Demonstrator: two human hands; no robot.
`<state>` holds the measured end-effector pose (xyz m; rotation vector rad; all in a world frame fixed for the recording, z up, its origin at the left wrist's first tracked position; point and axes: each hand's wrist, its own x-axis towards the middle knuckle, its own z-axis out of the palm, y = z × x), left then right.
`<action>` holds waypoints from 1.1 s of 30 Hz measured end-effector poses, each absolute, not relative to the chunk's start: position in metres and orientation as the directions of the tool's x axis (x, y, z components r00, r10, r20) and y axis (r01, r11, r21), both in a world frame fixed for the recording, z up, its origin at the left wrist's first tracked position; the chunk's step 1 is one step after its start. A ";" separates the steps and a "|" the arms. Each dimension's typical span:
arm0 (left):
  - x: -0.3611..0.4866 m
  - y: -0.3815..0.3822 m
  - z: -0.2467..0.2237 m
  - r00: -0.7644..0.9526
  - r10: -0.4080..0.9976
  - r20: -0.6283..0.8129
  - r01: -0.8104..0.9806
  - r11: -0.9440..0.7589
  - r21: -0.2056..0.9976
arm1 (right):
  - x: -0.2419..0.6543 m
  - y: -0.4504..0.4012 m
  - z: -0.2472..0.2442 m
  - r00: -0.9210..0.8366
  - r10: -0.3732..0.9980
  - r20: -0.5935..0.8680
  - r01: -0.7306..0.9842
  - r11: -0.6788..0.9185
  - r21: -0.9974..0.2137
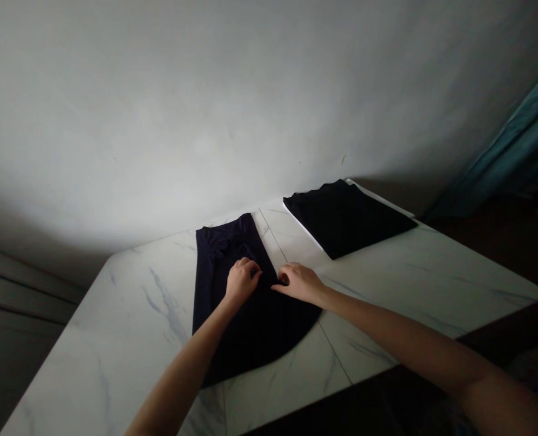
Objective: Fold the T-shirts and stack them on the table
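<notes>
A dark navy garment (pixel 259 330) lies flat on the white marble table (pixel 127 321), its lower edge curved and its upper part narrower with a gathered top. My left hand (pixel 242 281) rests on the middle of the cloth, fingers curled into a pinch of it. My right hand (pixel 298 283) comes in from the right and pinches the cloth's right edge between its fingers. The two hands are close together, a small gap apart. A folded black cloth (pixel 345 218) lies farther back on the table, out of reach of both hands' current spot.
The table's far side meets a white wall (pixel 250 109). A white sheet or cloth edge (pixel 380 197) shows beneath the black cloth. A teal curtain (pixel 509 145) hangs at the right, and the table's right edge drops to a dark floor.
</notes>
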<state>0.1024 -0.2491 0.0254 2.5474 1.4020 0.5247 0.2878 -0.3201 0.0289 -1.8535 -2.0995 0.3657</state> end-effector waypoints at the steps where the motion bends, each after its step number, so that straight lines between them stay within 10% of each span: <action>1: 0.101 -0.259 0.024 0.530 0.820 0.217 0.747 -0.573 0.337 | 0.287 -0.326 0.033 -0.102 0.995 0.002 0.926 0.095 -0.364; 6: 0.090 -0.307 0.019 0.699 0.684 0.206 0.608 -0.721 0.333 | 0.289 -0.349 0.048 -0.137 0.974 -0.182 0.958 0.083 -0.276; 17: 0.088 -0.355 0.022 0.931 0.356 -0.083 0.365 -0.888 0.281 | 0.265 -0.375 0.067 -0.237 0.964 -0.119 0.801 0.125 -0.585; 27: 0.057 -0.365 0.084 0.957 -0.022 -0.290 0.179 -0.742 0.646 | 0.259 -0.382 0.044 -0.474 0.834 -0.283 0.699 0.161 -0.697; 33: 0.061 -0.289 0.091 0.921 0.376 -0.104 0.341 -0.645 0.684 | 0.261 -0.393 0.063 -0.549 0.763 -0.342 0.762 0.287 -0.581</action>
